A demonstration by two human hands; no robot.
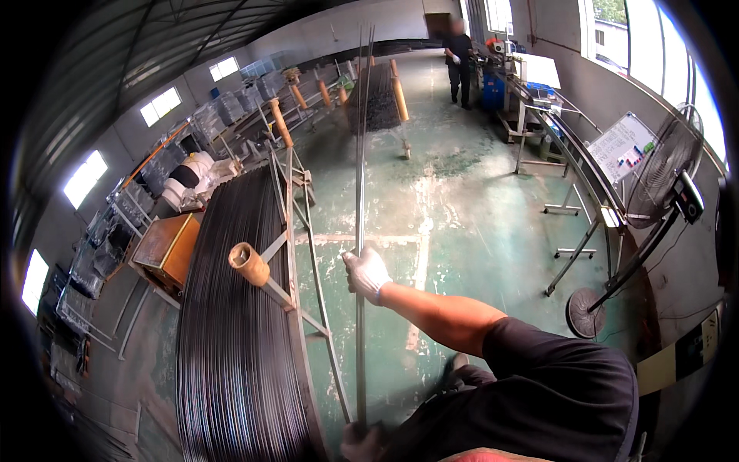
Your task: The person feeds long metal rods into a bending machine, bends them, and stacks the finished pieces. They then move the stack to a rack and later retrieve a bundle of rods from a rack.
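A bundle of long thin metal rods (360, 200) runs lengthwise away from me above the green floor. My right hand (367, 275), in a white glove, is closed round the rods about midway along their visible length, the arm stretched forward. At the bottom edge, my left hand (362, 444) is closed round the near part of the rods; motion blurs it, and its fingers show poorly. Just left of the rods is a large stack of dark long rods (239, 331), lying in a metal rack (296, 308) with brown tube-covered posts (250, 264).
Farther ahead stands another dark stack (375, 100) between brown posts. Ahead on the right, a person (459, 61) stands beside a workbench with machinery (531, 92). A standing fan (666, 169) and a whiteboard (622, 146) are on my right. A wooden cabinet (165, 250) and wrapped goods (192, 177) line the left.
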